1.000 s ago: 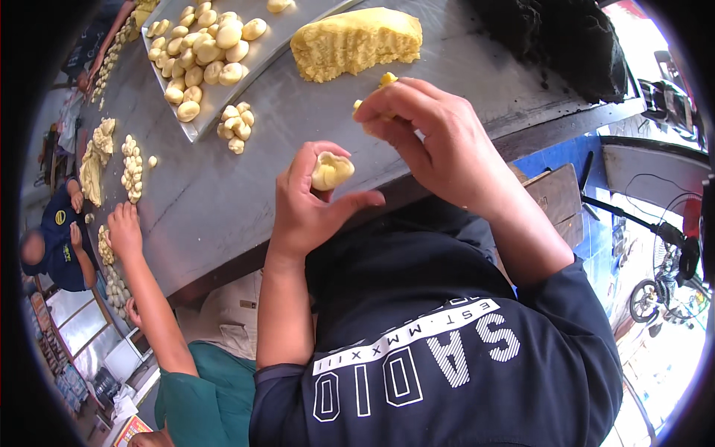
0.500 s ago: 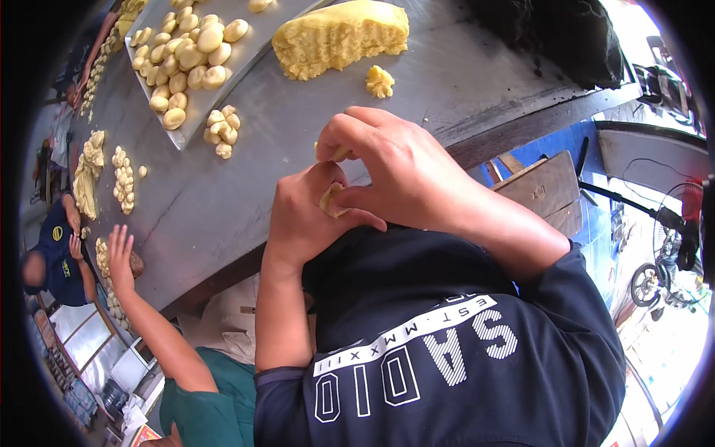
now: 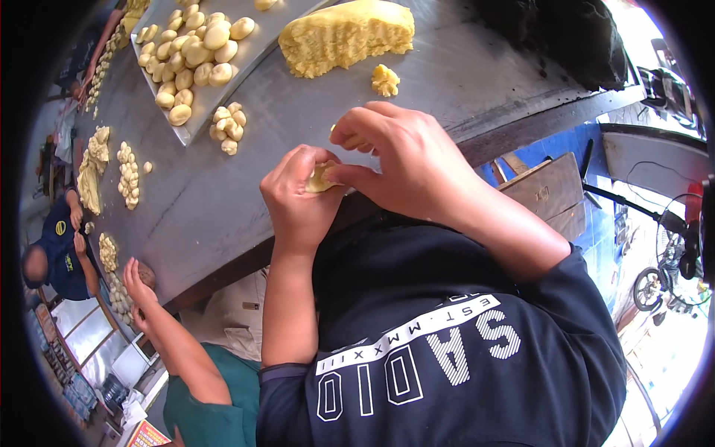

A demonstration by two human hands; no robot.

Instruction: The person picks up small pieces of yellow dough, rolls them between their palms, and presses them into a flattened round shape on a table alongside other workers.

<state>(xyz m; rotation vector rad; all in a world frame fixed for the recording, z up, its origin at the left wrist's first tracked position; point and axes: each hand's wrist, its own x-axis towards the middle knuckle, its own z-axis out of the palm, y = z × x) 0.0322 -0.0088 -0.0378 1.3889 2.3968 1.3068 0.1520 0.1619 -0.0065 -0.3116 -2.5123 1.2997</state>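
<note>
In my left hand (image 3: 289, 195), a small flattened piece of pale dough (image 3: 319, 179) is cupped between thumb and curled fingers. My right hand (image 3: 417, 153) reaches over from the right, its thumb touching the edge of that dough. Under its bent fingers shows a bit of yellow paste (image 3: 362, 145), partly hidden. Both hands are above the table's near edge. Beyond them lie a large crumbly yellow block (image 3: 346, 37) and a small yellow lump (image 3: 385, 80). Left of these, a little cluster of dough balls (image 3: 228, 127) sits on the table.
A metal tray (image 3: 185, 134) at the far left of the grey table (image 3: 223, 190) bears many round dough balls (image 3: 199, 54). More dough pieces (image 3: 128, 175) lie further left. A person in green (image 3: 205, 387) works beside me; another in dark blue (image 3: 63, 249) stands across. A black bulky thing (image 3: 566, 41) rests far right.
My left hand has turned and shifted slightly up, so the dough piece shows more. My right hand has moved a little right. The neighbour's hand has lowered, and their other hand now shows.
</note>
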